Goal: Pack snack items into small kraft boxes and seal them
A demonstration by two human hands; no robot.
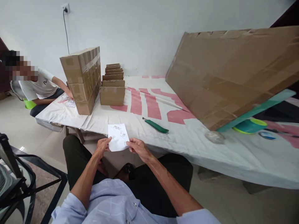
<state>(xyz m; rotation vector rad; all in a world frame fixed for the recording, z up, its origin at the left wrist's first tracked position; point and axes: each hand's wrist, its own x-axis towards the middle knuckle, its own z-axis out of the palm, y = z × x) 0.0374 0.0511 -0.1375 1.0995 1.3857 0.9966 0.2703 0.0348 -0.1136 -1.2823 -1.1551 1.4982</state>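
Note:
Both of my hands pinch a white sheet of paper [118, 140] with small drawings on it, one at each lower side. My left hand [104, 145] is closed on the left edge, and my right hand [138, 147] is closed on the right edge. The sheet's far part reaches over the front edge of the cloth-covered table [182, 137]. To the right of the paper, a green utility knife [156, 125] lies on the cloth, touched by neither hand. What the drawings show is too small to tell.
Stacked cardboard boxes [80, 81] stand at the left, beside a row of several smaller cardboard pieces [112, 95]. A large cardboard box [229, 71] leans at the right, near a roll of tape [267, 135]. Another person [44, 85] sits at the far left.

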